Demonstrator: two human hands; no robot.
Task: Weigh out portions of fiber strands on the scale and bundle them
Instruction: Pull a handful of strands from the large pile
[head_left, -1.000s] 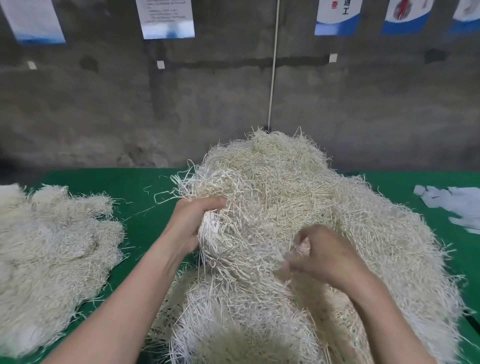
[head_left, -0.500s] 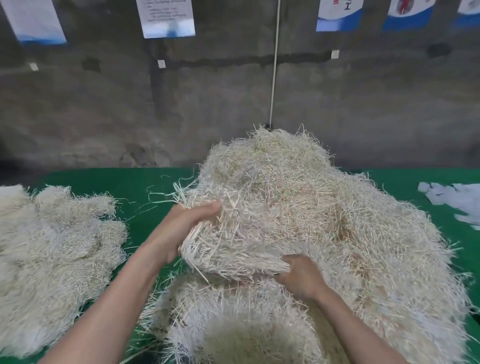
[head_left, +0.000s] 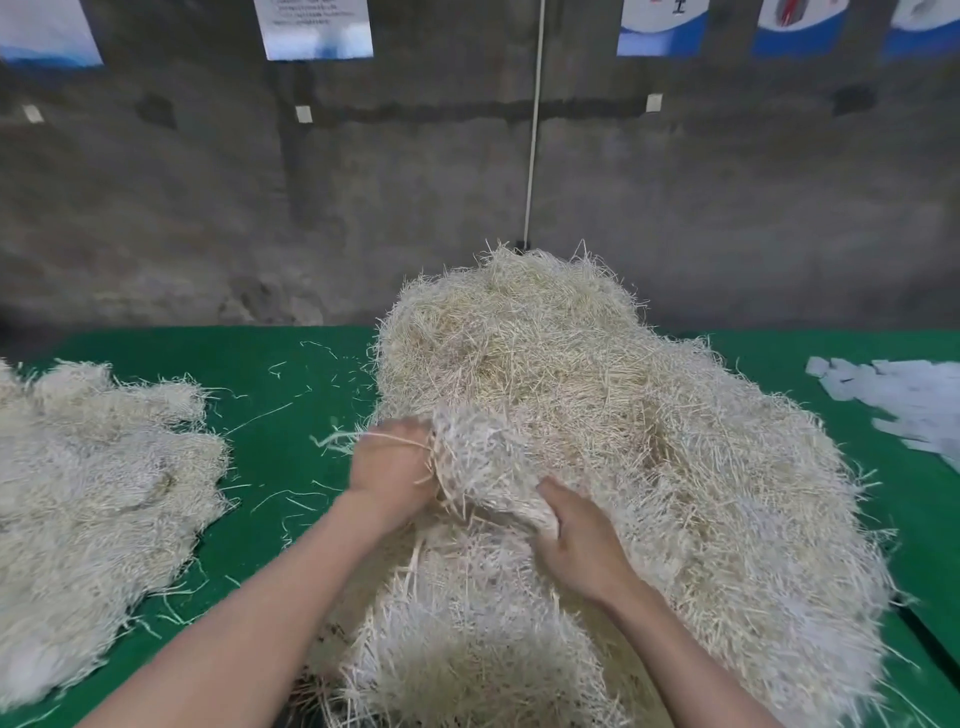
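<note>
Clump: wad of strands (head_left: 493, 467) on the big heap's (head_left: 675, 405) near-left slope.
Left hand (head_left: 389, 462): grips its left edge.
Right hand (head_left: 582, 540): curled under it, fingertips buried.
Change: the wide slab is now squeezed compact, likely a portion for weighing; no scale in view.
Writing: posters (head_left: 317, 26) behind the heap, unreadable.

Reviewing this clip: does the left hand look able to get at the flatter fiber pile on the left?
Probably yes. Only green table with stray strands separates the left hand from that pile, though it grips a clump of the big heap now.
</note>
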